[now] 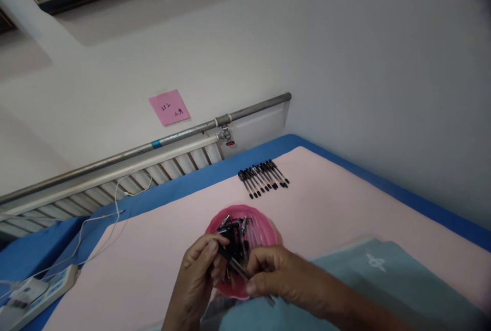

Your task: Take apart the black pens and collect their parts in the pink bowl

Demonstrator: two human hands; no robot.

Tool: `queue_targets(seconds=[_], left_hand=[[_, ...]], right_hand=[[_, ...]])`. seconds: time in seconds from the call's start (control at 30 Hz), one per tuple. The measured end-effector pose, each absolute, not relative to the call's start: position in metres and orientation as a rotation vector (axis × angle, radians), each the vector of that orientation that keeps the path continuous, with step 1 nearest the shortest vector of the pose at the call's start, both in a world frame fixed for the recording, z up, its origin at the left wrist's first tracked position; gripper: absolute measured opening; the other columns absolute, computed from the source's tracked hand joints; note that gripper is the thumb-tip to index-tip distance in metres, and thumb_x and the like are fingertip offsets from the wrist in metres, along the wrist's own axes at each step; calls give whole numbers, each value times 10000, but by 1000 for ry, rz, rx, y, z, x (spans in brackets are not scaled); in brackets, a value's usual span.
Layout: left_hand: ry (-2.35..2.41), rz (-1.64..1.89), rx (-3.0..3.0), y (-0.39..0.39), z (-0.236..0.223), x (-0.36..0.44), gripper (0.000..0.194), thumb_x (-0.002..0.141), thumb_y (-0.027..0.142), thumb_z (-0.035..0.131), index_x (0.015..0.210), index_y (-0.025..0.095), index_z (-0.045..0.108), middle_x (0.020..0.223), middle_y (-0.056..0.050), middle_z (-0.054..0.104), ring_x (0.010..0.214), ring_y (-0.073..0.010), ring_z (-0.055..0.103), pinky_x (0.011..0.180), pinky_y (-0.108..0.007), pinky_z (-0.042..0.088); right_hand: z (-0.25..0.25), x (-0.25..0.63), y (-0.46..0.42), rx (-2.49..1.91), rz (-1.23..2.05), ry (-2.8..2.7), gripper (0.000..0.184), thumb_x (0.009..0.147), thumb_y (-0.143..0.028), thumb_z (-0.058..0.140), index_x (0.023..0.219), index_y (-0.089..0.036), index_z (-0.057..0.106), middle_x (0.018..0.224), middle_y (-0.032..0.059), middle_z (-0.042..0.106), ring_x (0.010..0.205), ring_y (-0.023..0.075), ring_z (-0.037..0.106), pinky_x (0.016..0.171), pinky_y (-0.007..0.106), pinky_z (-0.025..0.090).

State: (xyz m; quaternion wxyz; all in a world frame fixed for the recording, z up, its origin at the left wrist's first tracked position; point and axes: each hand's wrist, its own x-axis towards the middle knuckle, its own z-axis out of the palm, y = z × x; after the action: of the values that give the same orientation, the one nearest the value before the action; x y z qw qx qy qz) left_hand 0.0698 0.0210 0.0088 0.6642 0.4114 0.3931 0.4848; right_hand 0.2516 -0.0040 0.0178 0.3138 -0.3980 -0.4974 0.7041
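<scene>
The left hand pinches a pen's black end; the right hand grips the greyish barrel of that pen, above a pink bowl of pen parts. Joining or parting pieces seems in hand, calling for steady alignment. Beyond, a row of pens lies on the tabletop.

A blue table, with a pink sheet spread over it.
On the far part of the sheet, a row of black pens lies side by side; nearer, in the middle, stands a pink bowl (it contains black and clear pen parts). At the near left lies a white power strip, beside the sheet.
</scene>
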Motion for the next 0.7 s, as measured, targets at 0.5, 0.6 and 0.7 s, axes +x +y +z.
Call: queue_targets(seconds=[0.5,0.6,0.7], left_hand=[[1133,1273,826,19,4,103,358,664,416,712,554,166,481,388,101,355,360,-31,270,371,-172,215],[1158,1344,755,22,4,100,421,641,421,725,517,183,401,376,111,333,351,-30,251,360,-175,202],[1182,1519,689,29,6,86,468,587,382,767,510,189,348,382,125,304,355,-27,246,354,-173,186]], right_hand=[[13,250,-10,-1540,695,-1986,106,755,-158,491,670,-196,441,670,-12,528,596,119,457,542,252,270],[13,250,-15,-1525,545,-2094,89,770,-119,456,727,-196,470,744,18,570,636,141,491,558,264,282],[13,251,-16,-1548,518,-2158,116,778,-99,438,719,-195,469,758,28,580,622,143,499,538,262,279]])
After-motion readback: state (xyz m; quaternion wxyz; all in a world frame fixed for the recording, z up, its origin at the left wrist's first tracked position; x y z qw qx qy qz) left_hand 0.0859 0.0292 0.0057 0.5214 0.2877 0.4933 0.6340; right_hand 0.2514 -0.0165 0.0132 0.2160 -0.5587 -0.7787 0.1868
